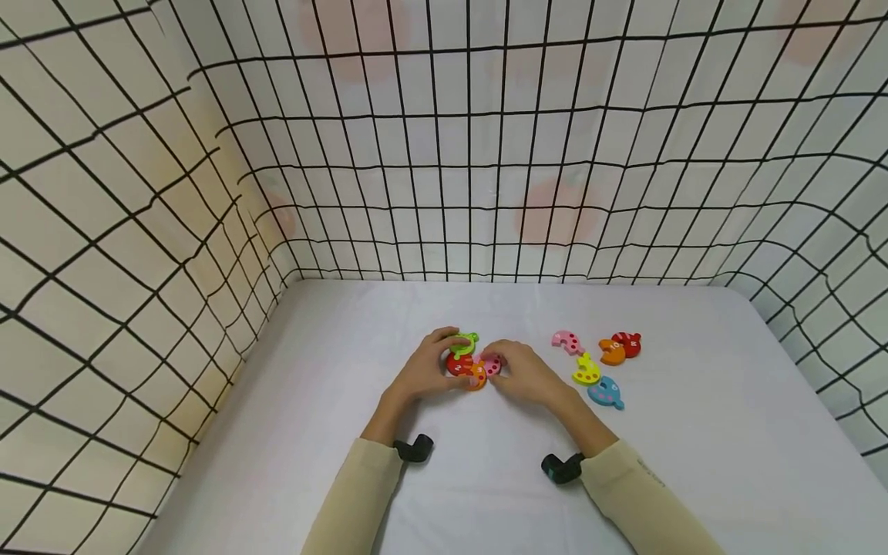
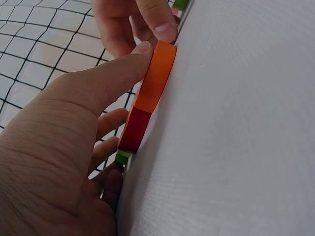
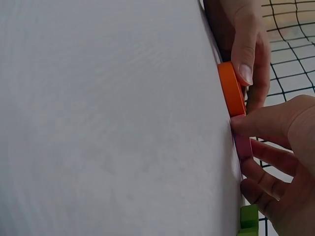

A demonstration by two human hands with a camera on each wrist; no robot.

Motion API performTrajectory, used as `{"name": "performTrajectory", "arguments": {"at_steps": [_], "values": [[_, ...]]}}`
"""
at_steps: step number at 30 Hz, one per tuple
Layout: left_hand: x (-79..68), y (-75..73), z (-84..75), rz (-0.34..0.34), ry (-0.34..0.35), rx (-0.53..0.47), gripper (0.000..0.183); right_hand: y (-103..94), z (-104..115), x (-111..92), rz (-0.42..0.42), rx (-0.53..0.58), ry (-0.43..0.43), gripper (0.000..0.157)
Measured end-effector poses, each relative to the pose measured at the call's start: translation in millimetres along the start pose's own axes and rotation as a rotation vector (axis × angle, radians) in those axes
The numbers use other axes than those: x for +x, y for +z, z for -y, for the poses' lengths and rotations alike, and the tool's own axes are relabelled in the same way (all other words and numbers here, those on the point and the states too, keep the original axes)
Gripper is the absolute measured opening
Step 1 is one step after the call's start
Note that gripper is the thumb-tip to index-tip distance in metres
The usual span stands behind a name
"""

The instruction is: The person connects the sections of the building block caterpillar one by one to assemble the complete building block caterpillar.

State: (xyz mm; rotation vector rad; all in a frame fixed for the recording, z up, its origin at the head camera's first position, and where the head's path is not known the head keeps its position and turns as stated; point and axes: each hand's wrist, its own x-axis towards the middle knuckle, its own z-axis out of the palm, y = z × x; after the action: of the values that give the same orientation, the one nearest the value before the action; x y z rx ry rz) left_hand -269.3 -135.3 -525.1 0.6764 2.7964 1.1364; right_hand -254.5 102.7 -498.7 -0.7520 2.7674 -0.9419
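On the white table lies a small cluster of flat, curved puzzle pieces: a green piece point(image 1: 472, 339), a red piece point(image 1: 458, 363), an orange piece with dots point(image 1: 477, 377) and a pink dotted piece point(image 1: 493, 365). My left hand point(image 1: 432, 366) holds the cluster from the left, fingers curved around the green and red side, thumb on the orange piece point(image 2: 157, 73). With its thumb and fingers, my right hand point(image 1: 523, 372) pinches the pink piece point(image 3: 243, 146). The pink piece's end touches the orange piece point(image 3: 230, 88). The fingers partly cover the pieces' tops.
To the right lie more puzzle pieces: pink point(image 1: 567, 341), yellow point(image 1: 586, 370), blue point(image 1: 607, 393), orange point(image 1: 612, 352) and red point(image 1: 628, 344). Black grid netting point(image 1: 472, 166) surrounds the table's back and sides. Each wrist wears a black camera point(image 1: 415, 449).
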Motion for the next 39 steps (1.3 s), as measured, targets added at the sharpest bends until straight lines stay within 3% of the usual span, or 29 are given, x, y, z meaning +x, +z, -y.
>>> {"name": "performTrajectory", "arguments": {"at_steps": [5, 10, 15, 24, 33, 39], "values": [[0.0, -1.1, -1.7, 0.007, -0.014, 0.027, 0.07, -4.4, -2, -3, -0.012, 0.014, -0.009, 0.04], [-1.8, -1.0, -0.3, 0.018, -0.024, 0.048, 0.07, -12.6, -6, -11, -0.042, 0.001, 0.054, 0.038], [-1.2, -0.8, -0.1, 0.015, -0.025, 0.053, 0.069, -27.4, -11, -25, -0.074, -0.014, 0.115, 0.038], [0.0, -1.0, 0.8, 0.02, -0.009, 0.054, 0.068, -42.8, -34, -54, -0.113, -0.006, 0.14, 0.039], [0.4, -0.8, 0.8, 0.023, -0.009, 0.045, 0.068, -40.7, -44, -68, -0.063, -0.02, 0.227, 0.048], [-0.4, 0.5, -0.7, 0.025, -0.012, 0.039, 0.068, -38.2, -44, -71, -0.065, -0.021, 0.232, 0.048]]}}
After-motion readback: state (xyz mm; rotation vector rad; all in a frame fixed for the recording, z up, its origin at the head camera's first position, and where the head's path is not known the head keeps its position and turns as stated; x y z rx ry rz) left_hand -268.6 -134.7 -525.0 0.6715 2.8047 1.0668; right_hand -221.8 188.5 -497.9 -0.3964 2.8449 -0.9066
